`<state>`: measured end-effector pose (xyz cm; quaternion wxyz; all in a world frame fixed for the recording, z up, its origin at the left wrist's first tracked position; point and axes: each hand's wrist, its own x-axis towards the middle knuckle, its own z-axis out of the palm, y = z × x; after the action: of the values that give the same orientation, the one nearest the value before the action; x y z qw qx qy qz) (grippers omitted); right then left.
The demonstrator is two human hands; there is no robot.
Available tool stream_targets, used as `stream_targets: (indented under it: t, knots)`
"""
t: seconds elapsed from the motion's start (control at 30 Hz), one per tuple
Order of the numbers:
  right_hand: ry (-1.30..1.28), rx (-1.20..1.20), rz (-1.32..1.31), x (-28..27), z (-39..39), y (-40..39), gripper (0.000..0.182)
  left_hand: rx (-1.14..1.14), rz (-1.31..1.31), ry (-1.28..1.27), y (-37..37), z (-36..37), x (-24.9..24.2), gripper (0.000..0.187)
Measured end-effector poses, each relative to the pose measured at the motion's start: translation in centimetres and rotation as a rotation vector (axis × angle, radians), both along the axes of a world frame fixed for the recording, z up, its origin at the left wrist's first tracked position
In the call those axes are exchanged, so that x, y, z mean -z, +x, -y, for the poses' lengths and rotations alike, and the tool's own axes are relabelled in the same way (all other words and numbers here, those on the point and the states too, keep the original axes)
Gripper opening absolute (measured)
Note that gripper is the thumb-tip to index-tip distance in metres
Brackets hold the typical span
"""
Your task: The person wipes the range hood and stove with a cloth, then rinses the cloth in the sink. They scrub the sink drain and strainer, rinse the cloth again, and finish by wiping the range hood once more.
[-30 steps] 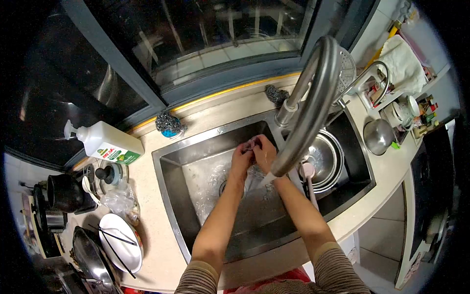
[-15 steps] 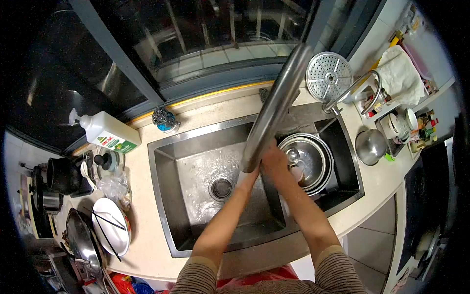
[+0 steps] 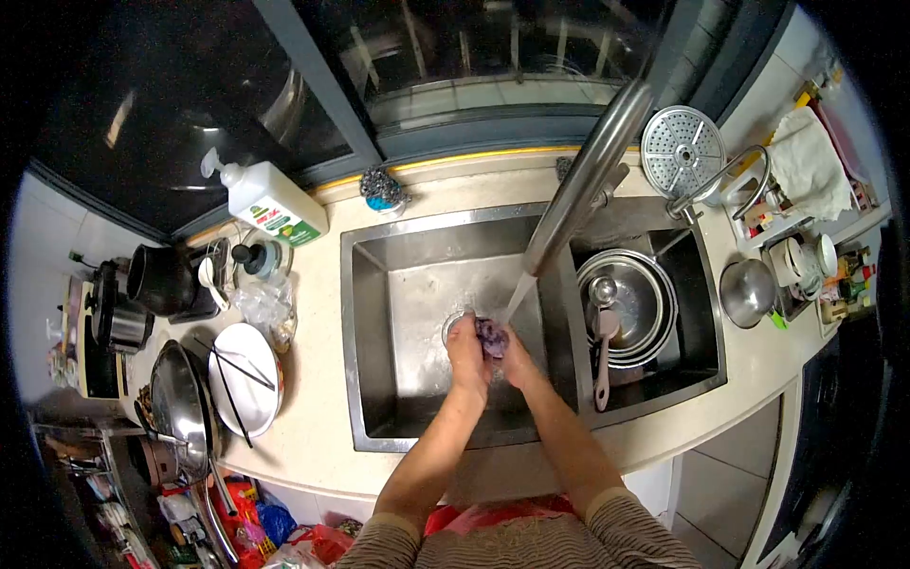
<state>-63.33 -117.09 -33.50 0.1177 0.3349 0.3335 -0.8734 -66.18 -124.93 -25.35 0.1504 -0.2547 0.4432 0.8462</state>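
Over the left basin of the steel sink (image 3: 417, 284), a crumpled purple cloth (image 3: 492, 338) is squeezed between my two hands. My left hand (image 3: 465, 353) grips its left side, fingers curled round it. On the other side my right hand (image 3: 516, 360) presses against the cloth, its fingers partly hidden. The steel faucet (image 3: 580, 185) reaches down from the upper right, and water runs from its tip close to my right hand. The drain (image 3: 453, 327) shows just behind my left hand.
Nested steel pots (image 3: 654, 322) stand in the right basin, with a pink long-handled utensil (image 3: 603, 370) leaning there. A soap bottle (image 3: 275, 204) and a steel-wool scrubber (image 3: 381, 190) stand behind. White dishes (image 3: 242, 379) with black chopsticks and a wok (image 3: 178, 408) are at left.
Both hands have moved from beside the right basin into the left basin, under the faucet's stream. The purple cloth now shows between them. The camera view has shifted left.
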Motion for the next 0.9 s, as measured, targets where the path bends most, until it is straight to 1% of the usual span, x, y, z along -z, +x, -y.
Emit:
stream_targets:
  t: [0.07,0.1,0.17,0.2,0.23,0.27,0.3,0.33,0.37,0.4,0.43,0.5,0.53,0.57,0.6,0.63,0.67,0.73,0.77,0.83,0.87,0.9]
  knots:
    - [0.030,-0.075,-0.066,-2.0,0.5,0.6,0.028,-0.071,0.076,0.140,-0.1,0.6,-1.1,0.021]
    - [0.047,-0.111,-0.101,-2.8,0.7,0.6,0.025,-0.062,0.057,0.095,-0.1,1.3,0.3,0.021]
    - [0.280,-0.031,-0.164,-2.6,1.5,0.8,0.018,-0.061,0.079,-0.091,0.3,2.9,4.9,0.024]
    - [0.398,0.007,-0.197,-2.9,1.7,0.8,0.016,-0.062,0.090,-0.183,0.5,3.4,4.6,0.027]
    - [0.515,-0.076,-0.236,-3.3,1.7,0.8,0.015,0.008,0.223,0.070,0.6,3.9,4.1,0.024]
    - [0.631,-0.157,-0.274,-3.7,1.7,0.8,0.014,0.076,0.315,0.076,1.2,4.2,3.7,0.024]
    - [0.745,-0.240,-0.312,-4.0,1.8,0.8,0.014,0.143,0.407,0.083,1.7,3.9,0.6,0.024]
    - [0.757,-0.262,-0.359,-3.9,2.0,0.9,0.015,0.211,0.498,0.091,2.0,3.8,-0.9,0.024]
    - [0.769,-0.286,-0.407,-3.7,2.2,1.0,0.017,0.205,0.384,0.335,1.9,4.1,6.8,0.021]
    - [0.783,-0.309,-0.456,-3.7,2.3,1.1,0.018,0.156,0.364,0.227,1.9,3.9,6.1,0.020]
    - [0.685,-0.197,-0.360,-4.3,2.3,1.0,0.017,0.109,0.344,0.120,1.7,3.5,4.6,0.019]
    - [0.489,0.025,-0.171,-6.3,1.9,0.8,0.016,0.039,0.129,-0.010,1.7,2.4,4.7,0.021]
    - [0.387,0.136,-0.078,-6.7,1.9,0.8,0.016,0.065,0.063,-0.024,1.8,1.8,3.7,0.022]
    - [0.390,0.208,-0.097,-5.5,1.9,0.9,0.013,0.091,-0.002,-0.040,2.0,1.2,2.7,0.024]
    - [0.170,0.275,-0.111,-4.4,2.0,1.0,0.013,0.117,-0.067,-0.057,2.2,1.0,1.2,0.026]
    - [-0.051,0.343,-0.121,-3.7,2.2,1.2,0.014,0.152,-0.007,-0.079,2.5,1.3,-0.3,0.029]
    - [-0.271,0.409,-0.133,-3.1,2.2,1.3,0.015,0.160,-0.037,-0.077,2.6,1.6,0.0,0.026]
    - [-0.237,0.333,-0.153,-4.9,3.3,1.5,0.023,0.176,-0.097,-0.072,2.7,2.4,1.5,0.025]
    - [-0.220,0.293,-0.163,-5.6,3.7,1.5,0.027,0.183,-0.126,-0.070,2.8,2.8,2.5,0.028]
    - [-0.076,0.125,-0.252,-5.5,3.4,1.2,0.032,0.198,-0.179,-0.072,3.0,4.2,2.9,0.039]
    - [-0.005,0.039,-0.297,-5.5,3.1,1.0,0.035,0.304,-0.086,0.040,3.0,5.3,3.0,0.048]
    - [-0.122,-0.036,-0.318,-5.8,2.5,0.9,0.034,0.407,0.006,0.153,2.8,6.7,1.6,0.059]
